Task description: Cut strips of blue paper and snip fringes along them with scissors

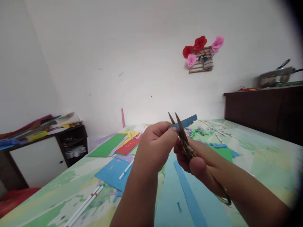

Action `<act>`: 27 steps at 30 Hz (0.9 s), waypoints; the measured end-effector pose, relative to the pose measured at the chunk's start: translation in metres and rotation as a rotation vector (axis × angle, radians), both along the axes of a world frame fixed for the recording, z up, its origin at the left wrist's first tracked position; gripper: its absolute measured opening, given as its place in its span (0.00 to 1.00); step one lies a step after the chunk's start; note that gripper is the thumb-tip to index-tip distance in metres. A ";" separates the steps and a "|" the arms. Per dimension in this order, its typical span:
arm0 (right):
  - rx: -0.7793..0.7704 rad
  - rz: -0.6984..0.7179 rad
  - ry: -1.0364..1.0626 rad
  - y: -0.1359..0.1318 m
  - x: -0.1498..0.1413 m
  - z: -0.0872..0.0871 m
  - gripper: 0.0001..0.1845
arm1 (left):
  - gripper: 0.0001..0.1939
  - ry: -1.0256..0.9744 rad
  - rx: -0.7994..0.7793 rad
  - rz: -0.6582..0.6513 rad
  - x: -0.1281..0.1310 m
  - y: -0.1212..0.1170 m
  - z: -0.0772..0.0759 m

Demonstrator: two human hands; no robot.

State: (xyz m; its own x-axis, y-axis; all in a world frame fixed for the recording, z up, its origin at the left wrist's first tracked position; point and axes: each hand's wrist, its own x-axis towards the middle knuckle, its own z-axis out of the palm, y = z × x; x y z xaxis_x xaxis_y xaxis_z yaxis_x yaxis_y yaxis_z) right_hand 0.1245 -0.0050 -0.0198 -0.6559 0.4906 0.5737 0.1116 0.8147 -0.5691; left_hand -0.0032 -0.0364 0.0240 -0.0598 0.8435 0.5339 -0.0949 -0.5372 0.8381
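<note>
My left hand [157, 145] pinches one end of a blue paper strip [189, 120] between thumb and fingers. The far end of the strip sticks out to the right and has a ragged, fringed lower edge. My right hand [191, 157] grips a pair of scissors [183, 134], their blades parted and pointing up around the strip near my left thumb. One handle loop of the scissors hangs out below my right hand. Beneath both hands lies a light blue sheet [169, 195], with a longer blue strip [189, 195] and a small blue scrap [179, 207] on it.
Left on the table are a blue sheet [110, 173], green paper [109, 145], red paper [127, 145] and white sticks [82, 206]. Curled purple and green paper pieces [197, 132] lie behind my hands. A low cabinet [38, 157] stands left, a dark cabinet [260, 107] right.
</note>
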 end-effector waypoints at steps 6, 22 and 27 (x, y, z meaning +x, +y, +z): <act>0.042 -0.051 -0.004 0.002 -0.003 0.002 0.30 | 0.13 0.052 -0.068 0.039 -0.001 -0.003 0.004; 0.022 -0.082 -0.002 0.003 -0.005 0.006 0.31 | 0.11 0.083 -0.032 -0.042 -0.008 0.006 0.001; -0.010 0.013 0.007 -0.004 -0.003 0.013 0.29 | 0.11 0.099 -0.023 -0.053 -0.011 0.004 0.002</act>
